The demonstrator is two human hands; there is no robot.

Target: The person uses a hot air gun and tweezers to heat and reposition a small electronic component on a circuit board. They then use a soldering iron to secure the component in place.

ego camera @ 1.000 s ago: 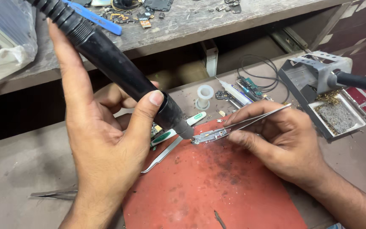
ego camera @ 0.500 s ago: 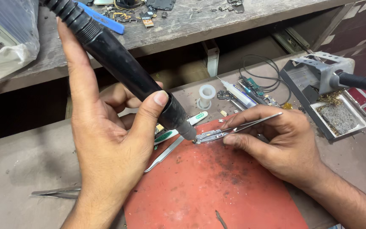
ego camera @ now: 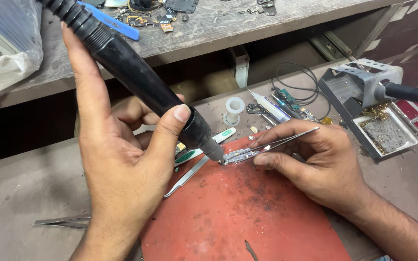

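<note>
Heating step: your left hand [ego camera: 122, 164] grips the black heat tool [ego camera: 136, 79], nozzle on the small board [ego camera: 240, 155] atop the red mat [ego camera: 247, 217]; your right hand [ego camera: 315, 164] pinches tweezers [ego camera: 286, 140] shut on it; next calls for a steady lift.

Black hot-air wand [ego camera: 136, 72], red mat [ego camera: 247, 212], silver tweezers [ego camera: 286, 140].

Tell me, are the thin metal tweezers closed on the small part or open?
Closed: thin metal tweezers grip the small silver part.
</note>
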